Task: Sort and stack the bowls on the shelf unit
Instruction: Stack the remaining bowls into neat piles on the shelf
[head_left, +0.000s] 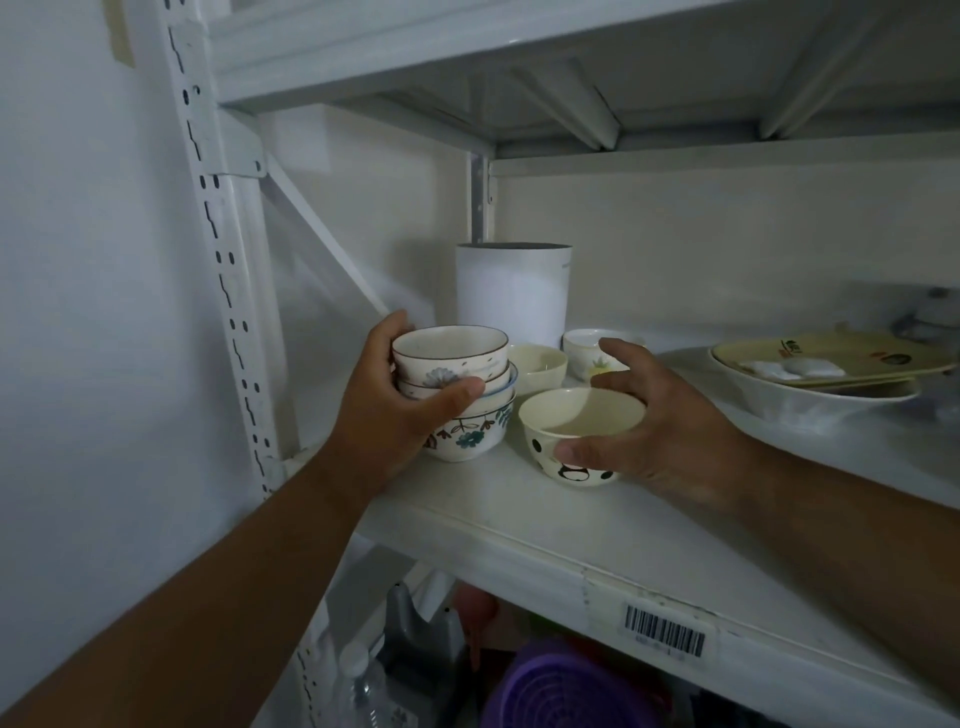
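Glazed round bowl stack (457, 395) gripped by left hand (395, 410).

The left hand's (400, 415) palm and curled fingers (387, 332) cover the near-left walls of the stacked patterned ceramic bowls (457, 395), so the count of bowls nested beneath its thumb cannot be fixed. The right hand (660, 426) hides the right wall of the cream bowl with black spots (574, 434), and beyond its fingertips (613, 348) it masks part of the small white bowl with a yellow motif (584, 351). Well right of those fingers, the wide white dish with yellow plates (810, 379) is blurred, its white contents unidentifiable, and the picture's edge cuts off its far rim.
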